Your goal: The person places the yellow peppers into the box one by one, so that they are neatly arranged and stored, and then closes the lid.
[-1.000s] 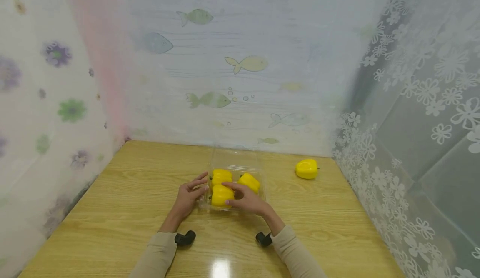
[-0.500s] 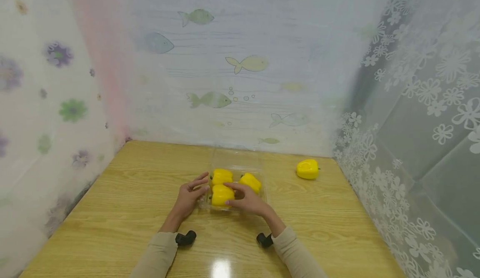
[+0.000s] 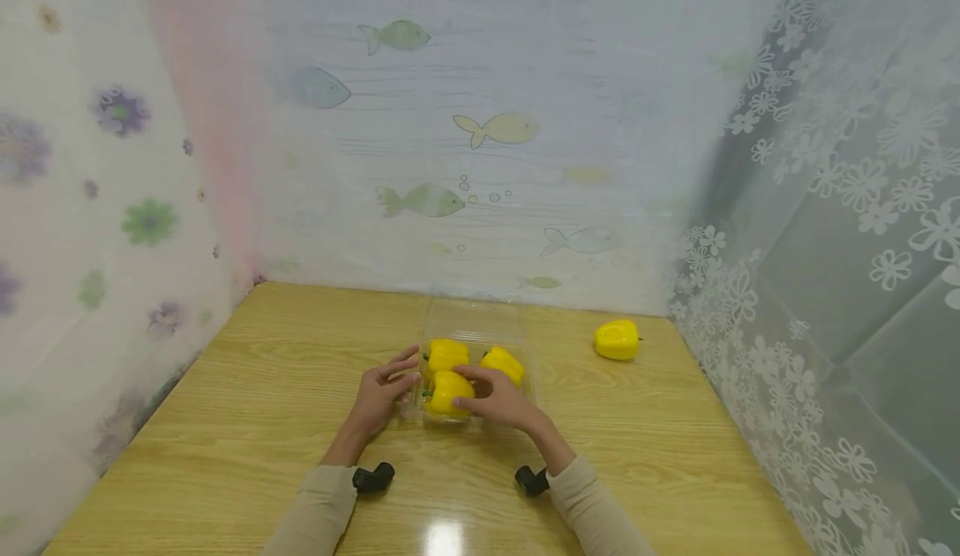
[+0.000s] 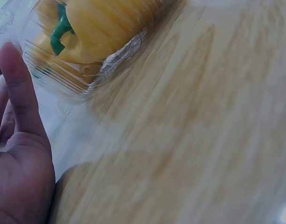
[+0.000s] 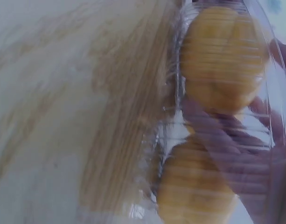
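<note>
A clear plastic clamshell box (image 4: 68,86) stands mid-table, its lid (image 3: 476,318) raised at the back. Inside are three yellow bell peppers: one at the front left (image 3: 448,393), one behind it (image 3: 447,357), and one at the right (image 3: 502,364). My right hand (image 3: 504,402) reaches over the near rim and holds the front-left pepper between thumb and fingers. That pepper lies on its side, green stem pointing left. At the box's left wall, my left hand (image 3: 380,393) rests with loosely extended fingers, thumb right at the ribbed plastic in the left wrist view.
Another yellow bell pepper (image 3: 617,340) lies on the wooden table (image 3: 645,439) at the back right. Patterned curtains (image 3: 480,239) hang behind the table and along both sides. Black camera mounts (image 3: 373,478) sit at the wrists.
The front-left pepper has shifted and tilted slightly under my right hand, showing more of its stem. My left hand stays at the box wall.
</note>
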{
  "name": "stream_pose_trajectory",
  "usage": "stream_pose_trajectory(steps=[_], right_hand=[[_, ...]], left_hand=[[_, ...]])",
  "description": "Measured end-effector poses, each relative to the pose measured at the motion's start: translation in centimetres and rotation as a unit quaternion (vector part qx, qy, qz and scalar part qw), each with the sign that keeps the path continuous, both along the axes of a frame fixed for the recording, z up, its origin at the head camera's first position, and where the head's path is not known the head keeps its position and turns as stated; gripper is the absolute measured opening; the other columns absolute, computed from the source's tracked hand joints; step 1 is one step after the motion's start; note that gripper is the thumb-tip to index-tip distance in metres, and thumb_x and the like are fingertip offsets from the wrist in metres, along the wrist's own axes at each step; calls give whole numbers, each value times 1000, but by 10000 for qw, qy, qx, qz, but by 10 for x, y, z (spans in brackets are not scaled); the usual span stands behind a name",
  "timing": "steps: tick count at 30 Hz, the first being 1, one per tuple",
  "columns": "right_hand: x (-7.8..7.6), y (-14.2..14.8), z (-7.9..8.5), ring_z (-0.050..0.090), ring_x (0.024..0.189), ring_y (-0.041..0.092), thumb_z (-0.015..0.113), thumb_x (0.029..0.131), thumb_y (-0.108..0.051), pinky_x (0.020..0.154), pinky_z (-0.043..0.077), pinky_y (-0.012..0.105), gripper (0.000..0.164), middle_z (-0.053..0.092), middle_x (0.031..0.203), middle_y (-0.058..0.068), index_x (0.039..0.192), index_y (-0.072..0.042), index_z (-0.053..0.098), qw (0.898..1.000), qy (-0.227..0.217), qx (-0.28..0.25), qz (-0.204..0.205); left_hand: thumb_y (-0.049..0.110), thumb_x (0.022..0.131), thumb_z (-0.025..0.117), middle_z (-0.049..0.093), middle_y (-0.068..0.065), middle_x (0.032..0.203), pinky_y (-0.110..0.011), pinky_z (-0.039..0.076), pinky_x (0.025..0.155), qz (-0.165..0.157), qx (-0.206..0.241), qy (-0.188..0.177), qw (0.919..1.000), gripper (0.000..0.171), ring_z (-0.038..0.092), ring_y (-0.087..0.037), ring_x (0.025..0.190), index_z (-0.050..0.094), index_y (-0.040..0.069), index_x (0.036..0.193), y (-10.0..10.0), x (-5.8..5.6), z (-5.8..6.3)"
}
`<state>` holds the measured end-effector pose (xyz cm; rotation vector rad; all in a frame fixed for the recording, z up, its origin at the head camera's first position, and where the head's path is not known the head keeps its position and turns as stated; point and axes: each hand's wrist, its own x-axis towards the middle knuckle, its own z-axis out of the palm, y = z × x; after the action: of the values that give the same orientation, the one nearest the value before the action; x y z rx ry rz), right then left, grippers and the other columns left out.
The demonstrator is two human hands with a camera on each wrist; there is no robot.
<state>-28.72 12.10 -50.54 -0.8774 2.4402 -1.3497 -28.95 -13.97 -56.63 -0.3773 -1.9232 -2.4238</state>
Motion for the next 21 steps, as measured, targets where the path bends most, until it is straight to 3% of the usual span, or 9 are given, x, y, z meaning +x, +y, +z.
stream_pose_trajectory(steps=[5,11,17,21], right_hand=[[-1,9,1,54,133,32,71,98,-26,110,46,48,59,53,151,12,149,-5,51,9995,-66,-246,164],[1,26,9,57,128,40,68,100,-25,104,51,47,61,51,150,20,153,-5,46,9990,-166,-401,141],[-3,40,12,60,123,42,66,101,-19,101,53,42,53,56,143,24,147,1,50,9971,80,-739,-133],[-8,51,12,60,124,39,63,102,-16,96,56,36,49,58,141,22,147,1,51,9922,-146,-1169,-396]], left_hand=[[4,96,69,42,-16,159,-17,50,56,-37,41,48,10000,42,66,-5,83,59,-14,133,0,-1,-1],[4,96,69,42,-16,159,-17,50,56,-4,85,23,10000,42,64,-5,78,59,-14,132,-1,-1,-2],[3,96,69,44,-13,158,-17,50,56,-6,153,-106,9998,41,65,-6,79,60,-13,132,0,-2,-1],[3,96,69,43,-14,159,-16,50,56,-54,182,-98,9998,42,66,-6,83,59,-14,133,-1,-3,-2]])
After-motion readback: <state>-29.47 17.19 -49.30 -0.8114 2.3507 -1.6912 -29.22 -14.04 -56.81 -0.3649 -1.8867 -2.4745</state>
